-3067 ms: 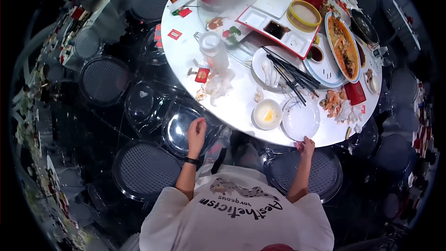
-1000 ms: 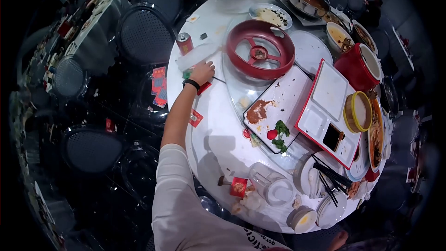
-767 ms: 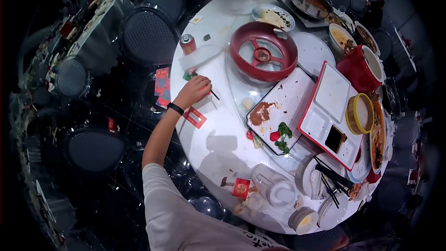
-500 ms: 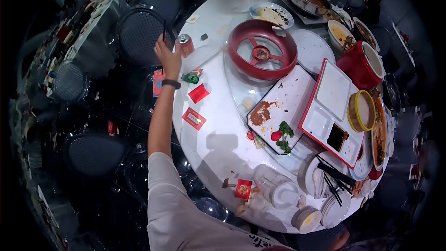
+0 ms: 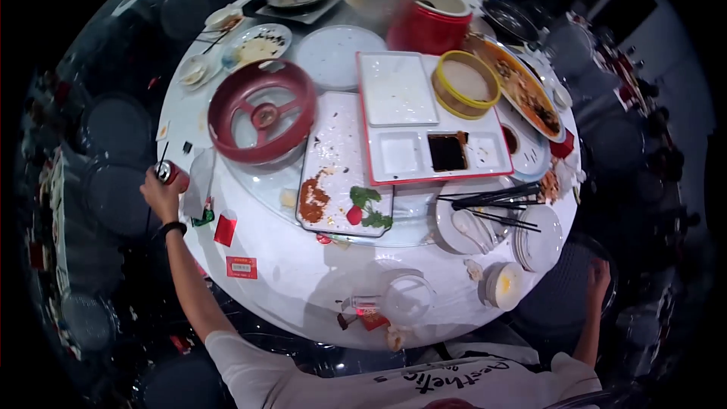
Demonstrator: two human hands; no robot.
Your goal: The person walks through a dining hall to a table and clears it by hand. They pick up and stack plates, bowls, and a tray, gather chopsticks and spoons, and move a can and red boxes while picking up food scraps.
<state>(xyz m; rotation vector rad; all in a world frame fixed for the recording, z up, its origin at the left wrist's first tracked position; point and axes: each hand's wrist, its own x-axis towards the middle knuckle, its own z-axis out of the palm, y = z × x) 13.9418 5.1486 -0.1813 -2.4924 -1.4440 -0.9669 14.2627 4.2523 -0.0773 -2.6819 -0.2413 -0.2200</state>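
Observation:
My left hand (image 5: 159,195) is closed around a red drink can (image 5: 179,177) at the table's left edge. A thin black chopstick (image 5: 162,153) sticks up from the same hand. Just below the can lie a small green item (image 5: 204,214) and a red packet (image 5: 225,230). A red printed card (image 5: 241,267) rests nearer to me. My right hand (image 5: 600,274) hangs beyond the table's right edge, over a dark chair. Its fingers look curled, with nothing visible in them. Stacked plates (image 5: 539,238) are the nearest tableware to it.
A dark red ring-shaped stand (image 5: 261,110) and a soiled white platter (image 5: 333,151) fill the table's left middle. Right of them are a compartment tray (image 5: 401,155), a bamboo steamer (image 5: 466,83) and a red pot (image 5: 429,19). Black chopsticks (image 5: 496,197) lie across a plate.
My left hand, earlier beside the can with the chopstick, now grips the can too. My view has turned, so the table appears rotated. My right hand has come into view.

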